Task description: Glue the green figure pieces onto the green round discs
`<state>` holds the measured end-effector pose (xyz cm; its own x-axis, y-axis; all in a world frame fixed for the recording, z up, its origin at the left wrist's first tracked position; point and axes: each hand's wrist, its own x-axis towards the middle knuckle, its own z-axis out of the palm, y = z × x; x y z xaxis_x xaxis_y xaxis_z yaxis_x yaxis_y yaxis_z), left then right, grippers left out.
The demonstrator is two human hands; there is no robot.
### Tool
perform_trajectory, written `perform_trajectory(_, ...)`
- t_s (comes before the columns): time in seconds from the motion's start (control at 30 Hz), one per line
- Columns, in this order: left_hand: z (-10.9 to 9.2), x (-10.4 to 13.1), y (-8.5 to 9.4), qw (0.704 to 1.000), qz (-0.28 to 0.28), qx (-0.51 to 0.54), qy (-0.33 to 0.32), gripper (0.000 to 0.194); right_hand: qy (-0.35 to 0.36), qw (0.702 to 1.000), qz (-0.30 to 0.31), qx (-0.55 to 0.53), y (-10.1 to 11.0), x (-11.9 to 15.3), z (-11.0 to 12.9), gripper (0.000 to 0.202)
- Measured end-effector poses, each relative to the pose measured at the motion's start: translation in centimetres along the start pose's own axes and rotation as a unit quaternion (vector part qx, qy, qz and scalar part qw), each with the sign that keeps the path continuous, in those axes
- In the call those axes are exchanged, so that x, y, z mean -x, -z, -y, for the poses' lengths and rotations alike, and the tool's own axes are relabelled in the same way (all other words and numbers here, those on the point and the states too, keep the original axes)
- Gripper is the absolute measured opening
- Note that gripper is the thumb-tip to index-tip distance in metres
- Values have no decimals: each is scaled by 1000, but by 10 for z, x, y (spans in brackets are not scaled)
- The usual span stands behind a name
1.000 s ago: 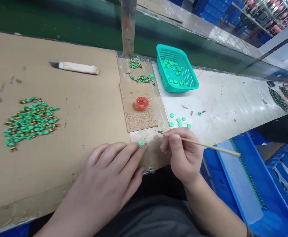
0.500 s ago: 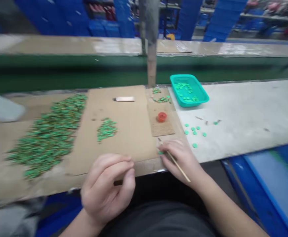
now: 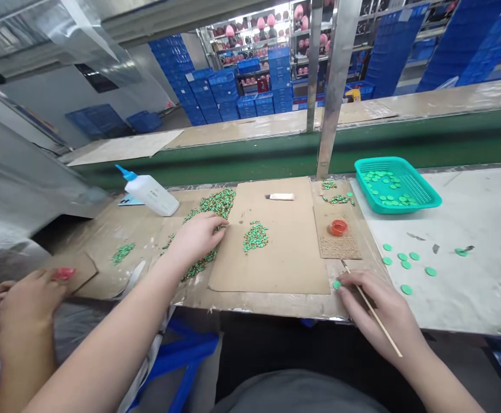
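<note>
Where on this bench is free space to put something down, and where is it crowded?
Free: the cardboard sheet between the small green pile and its front edge, and the white top right of the basket. Crowded: around the left hand in the big pile, and by the discs.

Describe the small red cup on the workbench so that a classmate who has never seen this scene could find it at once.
Start at the upright metal post behind the long cardboard-covered workbench. In front of its foot lies a small speckled brown cardboard square, left of the teal plastic basket. The small round red cup sits on that square, the only red thing among the green pieces.
</note>
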<state>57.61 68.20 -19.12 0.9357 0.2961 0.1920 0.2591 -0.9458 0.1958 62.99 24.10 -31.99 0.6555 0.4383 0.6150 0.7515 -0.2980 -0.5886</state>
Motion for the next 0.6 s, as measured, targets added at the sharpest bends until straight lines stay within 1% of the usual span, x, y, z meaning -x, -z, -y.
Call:
perform_trajectory(0.03, 0, -8, -1, 1000, 28, -13, -1, 31, 0, 1000, -2, 0, 0, 0, -1, 8)
perform_trajectory(0.1, -1, -19, -3, 997, 66, -34, 8, 38, 1, 1000, -6, -1, -1, 1, -1, 8)
perform_trajectory(0.2, 0, -26, -2, 995, 87, -34, 22, 42, 1, 1000, -9, -3, -2, 0, 0, 7)
perform_trajectory(0.3, 0, -24, 4, 997, 64, 9, 37, 45, 1, 1000, -18, -7, -1, -2, 3, 7)
perform_trajectory(0.37, -2, -20, 11, 996, 27, 61, 57, 48, -3, 999, -30, -17, 2, -4, 5, 9)
perform_trajectory(0.43, -7, -13, 18, 988, -9, 131, 80, 57, -8, 998, -44, -31, 4, -6, 8, 10)
perform_trajectory(0.53, -27, 2, 23, 961, -30, 256, 101, 73, -3, 997, -65, -46, 7, -11, 14, 11)
perform_trajectory(0.6, -50, 16, 20, 938, -30, 331, 99, 73, 2, 995, -76, -61, 8, -17, 23, 13)
